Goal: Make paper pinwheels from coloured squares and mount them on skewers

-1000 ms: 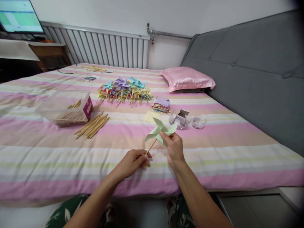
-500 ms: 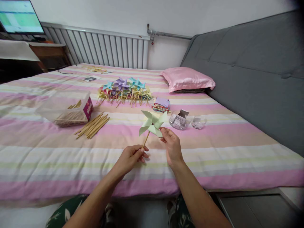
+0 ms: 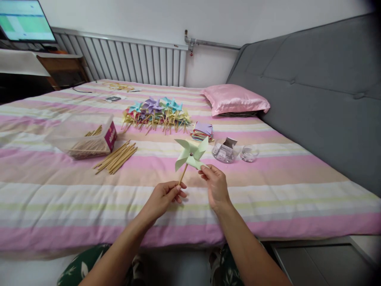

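Left hand (image 3: 165,197): fingers closed on the stick of a pale green paper pinwheel (image 3: 191,154), held above the striped bed (image 3: 89,190). Right hand (image 3: 216,186): fingers pinch 1 lower blade tip.

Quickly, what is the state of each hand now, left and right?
Left hand: closed, holding the stick of the green paper pinwheel.
Right hand: fingertips pinching a blade of the same pinwheel.

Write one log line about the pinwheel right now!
left hand: holds green pinwheel stick | right hand: touches its blade | bed: loose sticks, pinwheel pile
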The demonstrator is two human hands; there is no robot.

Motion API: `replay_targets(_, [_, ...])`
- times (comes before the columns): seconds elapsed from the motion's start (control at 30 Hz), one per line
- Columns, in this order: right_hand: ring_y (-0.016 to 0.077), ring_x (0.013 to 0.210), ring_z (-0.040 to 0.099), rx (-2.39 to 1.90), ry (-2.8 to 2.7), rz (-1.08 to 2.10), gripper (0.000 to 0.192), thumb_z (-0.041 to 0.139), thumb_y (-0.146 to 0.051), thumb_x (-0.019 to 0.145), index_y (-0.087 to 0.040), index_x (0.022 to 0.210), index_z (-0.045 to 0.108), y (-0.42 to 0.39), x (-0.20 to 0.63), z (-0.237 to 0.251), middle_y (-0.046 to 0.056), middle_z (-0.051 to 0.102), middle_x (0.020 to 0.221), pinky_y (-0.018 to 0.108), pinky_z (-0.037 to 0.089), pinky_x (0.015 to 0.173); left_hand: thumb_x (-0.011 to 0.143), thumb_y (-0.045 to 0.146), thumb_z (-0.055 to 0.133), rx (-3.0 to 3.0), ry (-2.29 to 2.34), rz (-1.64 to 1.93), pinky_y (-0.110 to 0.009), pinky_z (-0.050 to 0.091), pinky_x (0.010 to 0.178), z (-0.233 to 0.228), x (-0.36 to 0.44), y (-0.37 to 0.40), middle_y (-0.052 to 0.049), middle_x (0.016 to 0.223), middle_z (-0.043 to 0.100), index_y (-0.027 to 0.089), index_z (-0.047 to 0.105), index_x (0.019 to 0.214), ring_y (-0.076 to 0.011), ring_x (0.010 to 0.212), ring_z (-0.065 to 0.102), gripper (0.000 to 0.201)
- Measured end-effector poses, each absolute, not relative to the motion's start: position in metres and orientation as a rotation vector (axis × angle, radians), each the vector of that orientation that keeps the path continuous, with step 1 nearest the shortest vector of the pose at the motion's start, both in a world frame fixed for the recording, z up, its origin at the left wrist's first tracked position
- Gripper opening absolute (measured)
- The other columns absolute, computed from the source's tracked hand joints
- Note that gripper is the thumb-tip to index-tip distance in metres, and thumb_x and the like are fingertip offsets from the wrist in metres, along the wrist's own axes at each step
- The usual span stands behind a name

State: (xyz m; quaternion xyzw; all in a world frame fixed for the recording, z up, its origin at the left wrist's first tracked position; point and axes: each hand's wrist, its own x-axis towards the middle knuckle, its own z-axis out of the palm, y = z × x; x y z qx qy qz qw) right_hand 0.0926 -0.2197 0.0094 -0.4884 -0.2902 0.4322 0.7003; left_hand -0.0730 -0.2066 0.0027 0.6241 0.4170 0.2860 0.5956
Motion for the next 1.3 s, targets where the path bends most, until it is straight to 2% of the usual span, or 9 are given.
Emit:
replay_targets(0.3, [0.0117,0.062,0.048,-1.088,-0.58,0.912,0.021,0.066,-0.034,0.064,-0.018,0.057,0.054,-0.2188,0.0954,0.0086,-0.004,0.05,0.058,0.025,0.034,0.064,0.082,0.037,0.051,1.482,0.951,0.653,-0.023,0.043,0.058,0.003,-0.0723,-0.2077,-0.006,0.072,0.069,0.012,0.063,0.091,-0.0109,0.056,0.057,0.03])
replay_targets(0.4, [0.0118,0.064,0.05,-1.112,-0.565,0.914,0.019,0.066,-0.035,0.064,-0.018,0.067,0.059,-0.2183,0.0958,0.0078,-0.003,0.054,0.064,0.025,0.035,0.064,0.081,0.038,0.052,1.491,0.987,0.677,-0.023,0.044,0.057,0.0018,-0.0719,-0.2067,-0.006,0.071,0.069,0.012,0.064,0.091,-0.0115,0.055,0.057,0.031])
replay_targets(0.53, [0.0129,0.07,0.054,-1.16,-0.503,0.851,0.027,0.067,-0.038,0.064,-0.018,0.083,0.061,-0.2178,0.0968,0.0078,0.0,0.062,0.078,0.025,0.037,0.065,0.078,0.039,0.055,1.5,1.106,0.744,-0.026,0.048,0.061,-0.0008,-0.0729,-0.2049,-0.007,0.073,0.071,0.011,0.067,0.09,-0.0152,0.059,0.062,0.032])
replay_targets(0.77, [0.0142,0.074,0.057,-1.108,-0.618,0.78,0.027,0.067,-0.036,0.066,-0.016,0.084,0.062,-0.2198,0.0942,0.0111,0.003,0.065,0.082,0.028,0.04,0.069,0.078,0.039,0.054,1.705,1.293,0.823,-0.027,0.049,0.067,-0.0013,-0.0777,-0.2054,-0.006,0.079,0.073,0.015,0.072,0.09,-0.0201,0.072,0.068,0.032])
replay_targets(0.97, [0.016,0.077,0.058,-1.053,-0.74,0.776,0.029,0.068,-0.037,0.067,-0.015,0.085,0.064,-0.22,0.0918,0.0116,0.004,0.067,0.082,0.03,0.043,0.073,0.08,0.039,0.052,1.913,1.464,0.816,-0.025,0.047,0.063,0.0027,-0.0775,-0.2085,-0.004,0.073,0.074,0.022,0.073,0.091,-0.0206,0.07,0.068,0.03])
replay_targets(1.07, [0.0152,0.077,0.058,-1.072,-0.676,0.73,0.033,0.069,-0.036,0.066,-0.016,0.091,0.063,-0.2195,0.0929,0.0111,0.004,0.066,0.084,0.03,0.043,0.072,0.08,0.038,0.053,1.96,1.485,0.806,-0.025,0.046,0.061,0.0043,-0.0771,-0.2099,-0.004,0.072,0.074,0.023,0.074,0.09,-0.021,0.07,0.068,0.028])
replay_targets(1.2, [0.0186,0.092,0.056,-1.126,-0.646,0.624,0.042,0.069,-0.036,0.066,-0.017,0.102,0.06,-0.2189,0.095,0.0098,0.007,0.064,0.096,0.03,0.044,0.076,0.08,0.039,0.054,1.999,1.497,0.8,-0.026,0.046,0.063,0.0044,-0.0771,-0.2101,-0.005,0.074,0.074,0.024,0.074,0.09,-0.0224,0.073,0.068,0.027])
replay_targets(1.3, [0.0202,0.096,0.057,-1.123,-0.707,0.597,0.046,0.069,-0.034,0.067,-0.017,0.109,0.059,-0.2182,0.0951,0.0077,0.009,0.065,0.099,0.032,0.044,0.079,0.081,0.039,0.053,2.039,1.519,0.777,-0.027,0.045,0.064,0.0036,-0.0767,-0.2102,-0.005,0.073,0.074,0.025,0.074,0.09,-0.0232,0.075,0.067,0.027])
